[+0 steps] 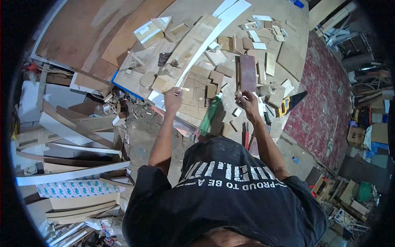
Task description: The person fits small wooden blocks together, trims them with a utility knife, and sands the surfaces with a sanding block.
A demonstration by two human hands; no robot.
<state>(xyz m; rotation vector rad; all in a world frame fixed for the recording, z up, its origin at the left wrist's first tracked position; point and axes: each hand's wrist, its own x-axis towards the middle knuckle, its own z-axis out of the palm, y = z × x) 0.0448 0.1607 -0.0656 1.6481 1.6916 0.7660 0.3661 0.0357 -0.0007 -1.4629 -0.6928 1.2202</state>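
My left hand is over the near left part of the workbench, its fingers pinched at one end of a small pale wood strip. A small wooden block sits between the thumb and fingers of my right hand. Just beyond that hand lies a reddish-brown flat board. Between my hands are a stepped stack of brown wood pieces and a sheet with drawn lines. A long curved white strip runs away from near my left hand.
A handsaw with a yellow handle lies at the bench's right edge. Green glass and a red-handled tool are near my body. Many wood offcuts cover the bench. Curved panels are stacked at left.
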